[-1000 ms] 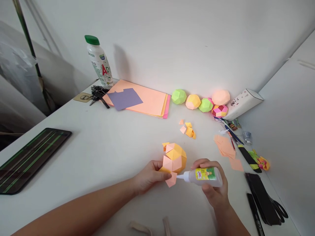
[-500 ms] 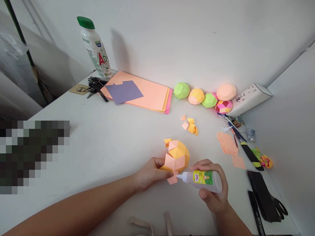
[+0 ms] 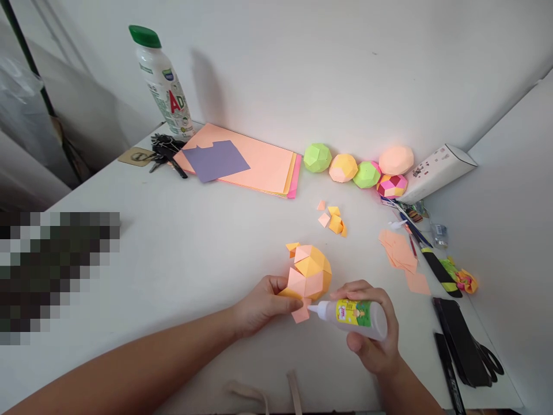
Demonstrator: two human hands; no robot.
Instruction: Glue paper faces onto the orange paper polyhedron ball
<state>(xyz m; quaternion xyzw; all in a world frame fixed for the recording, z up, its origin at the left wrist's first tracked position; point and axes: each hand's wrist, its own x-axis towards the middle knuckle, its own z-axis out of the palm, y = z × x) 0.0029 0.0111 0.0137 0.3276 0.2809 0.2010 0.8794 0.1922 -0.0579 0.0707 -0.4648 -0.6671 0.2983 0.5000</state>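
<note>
Between the thumb and fingers of my left hand (image 3: pixel 268 302) is a partly built paper ball (image 3: pixel 311 268) with yellow and peach facets. A peach flap (image 3: pixel 301 313) sticks out at its lower side, beneath my thumb. My right hand (image 3: pixel 375 323) is wrapped round a clear glue bottle (image 3: pixel 356 313) with a yellow and green label. The bottle lies nearly level, its white nozzle pointing left with the tip at the flap. Whether glue is coming out is too small to tell. Beyond the ball lie small folded paper pieces (image 3: pixel 335 223) in yellow and peach.
Finished paper balls (image 3: pixel 318 158) line the wall beside a white box (image 3: pixel 438 173). Coloured sheets (image 3: pixel 254 161), keys (image 3: pixel 166 153) and a green-capped bottle (image 3: pixel 162 86) sit back left. At right are peach paper squares (image 3: pixel 398 251), a cutter (image 3: pixel 440 272), scissors (image 3: pixel 488 357) and a black marker (image 3: pixel 448 369).
The whole view has shifted very slightly. Both hands keep their hold, and the nozzle tip stays at the peach flap.
</note>
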